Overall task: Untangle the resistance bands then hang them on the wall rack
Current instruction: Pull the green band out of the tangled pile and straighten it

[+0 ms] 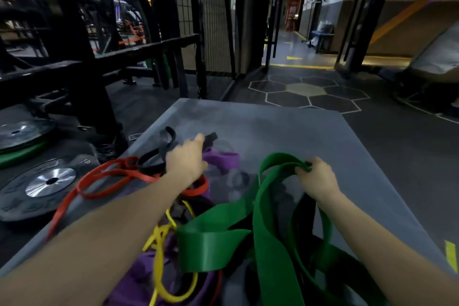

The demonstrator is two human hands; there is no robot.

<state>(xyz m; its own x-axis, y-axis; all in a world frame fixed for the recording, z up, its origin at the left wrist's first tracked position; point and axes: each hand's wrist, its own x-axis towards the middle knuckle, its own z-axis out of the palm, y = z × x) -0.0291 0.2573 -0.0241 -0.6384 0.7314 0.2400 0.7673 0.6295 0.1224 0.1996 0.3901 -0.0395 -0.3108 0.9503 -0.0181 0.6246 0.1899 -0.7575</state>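
A tangle of flat rubber resistance bands is lying on a grey padded mat on the dark gym floor. Five colours are showing, and within the knot it is not possible to count the loops of each.

The wide green rubber band is taking up the near right part of the heap, folding over itself several times. The right hand is gripping a bunched fold of it, its fingers curling tightly round the strap and lifting it clear of the mat.

The left hand is reaching over the far side of the pile. Its fingers are curling downward, but motion blur is hiding whether they are closing on anything; they are sitting at the spot where the narrow black rubber band and the purple rubber band are meeting. The black one is looping out to the left of that hand, with one end poking out just beyond the knuckles.

The thin red rubber band is trailing off the mat's left edge toward the floor. The thin yellow rubber band is coiling under the left forearm, over more purple strap.

Two black weight plates with silver hubs are lying on the floor to the left: the nearer plate beside the mat, the farther plate resting on a green disc.

A black wire-mesh partition is standing behind the mat.
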